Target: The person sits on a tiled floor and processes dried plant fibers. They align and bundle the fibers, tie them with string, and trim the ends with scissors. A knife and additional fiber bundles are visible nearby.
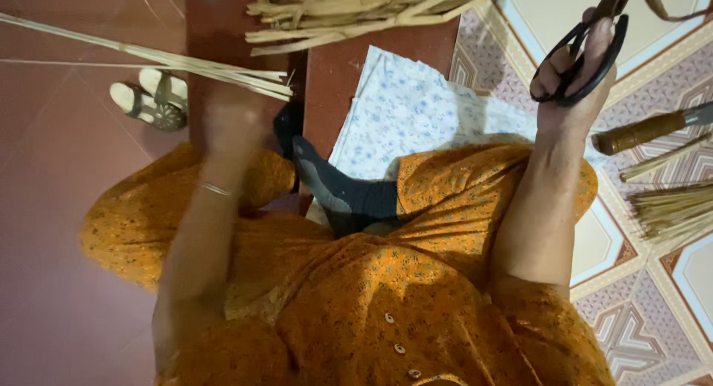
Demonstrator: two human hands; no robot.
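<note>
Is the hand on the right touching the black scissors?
Touching. The head view shows the right hand with its fingers through the black scissors' handle loops, gripping them.

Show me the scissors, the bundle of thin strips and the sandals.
scissors point(587, 63), head view, black finger loops in the right hand point(572, 96)
bundle of thin strips point(186, 63), head view, mid-length
sandals point(152, 98), head view, straps

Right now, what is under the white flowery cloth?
The cloth lies partly on a dark red board and partly on patterned floor tiles. An orange-clad leg covers its near edge, so anything under the cloth's middle stays hidden.
</note>
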